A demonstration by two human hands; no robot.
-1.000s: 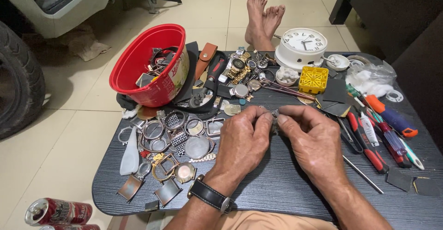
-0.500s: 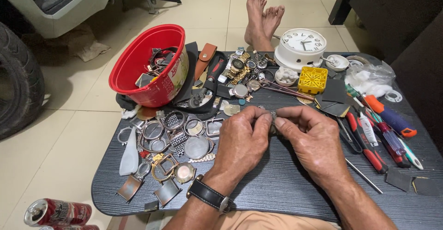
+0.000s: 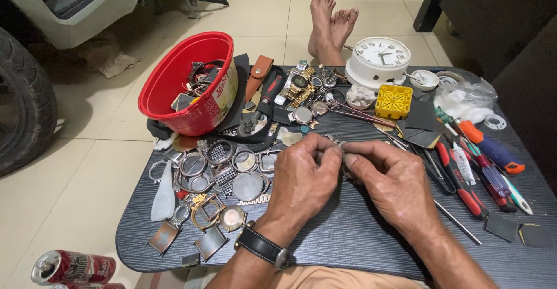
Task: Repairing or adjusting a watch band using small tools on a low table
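My left hand (image 3: 304, 179) and my right hand (image 3: 394, 181) meet fingertip to fingertip over the middle of a low dark table (image 3: 360, 242). Both pinch a small metal watch part (image 3: 339, 148), mostly hidden by the fingers. A black wristwatch (image 3: 261, 247) is strapped on my left wrist. Left of my left hand lies a heap of watch cases and bezels (image 3: 214, 179).
A red bucket (image 3: 191, 86) of parts stands at the back left. A white clock (image 3: 378, 60), a yellow box (image 3: 393, 101) and more watches (image 3: 299, 86) sit at the back. Screwdrivers and pliers (image 3: 476, 167) lie on the right. Bare feet (image 3: 331, 22) rest beyond; a red can (image 3: 72, 267) on the floor.
My two hands stay pressed together over the table with only slight finger movement on the small part; nothing else has shifted.
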